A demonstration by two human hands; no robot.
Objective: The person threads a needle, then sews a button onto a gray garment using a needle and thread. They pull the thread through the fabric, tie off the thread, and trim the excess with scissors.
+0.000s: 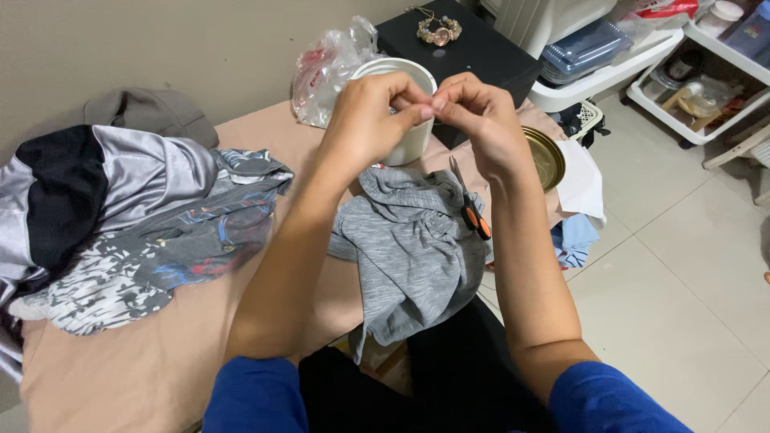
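My left hand (370, 112) and my right hand (477, 112) are raised together above the table, fingertips pinched and touching at one spot. Whatever sits between the fingertips is too small to make out. Below the hands lies a crumpled grey garment (413, 248) that hangs over the table's front edge. Small scissors with orange and black handles (472, 210) rest on that garment, just under my right wrist. Behind the hands stands a white round container (405, 140).
A pile of grey, black and patterned clothes (120, 216) covers the left of the beige table (176, 353). A round metal lid (545, 156), white paper (583, 183), a crinkled plastic bag (325, 68), a black box with a bracelet (439, 32) and white shelves (634, 56) stand at the right and back.
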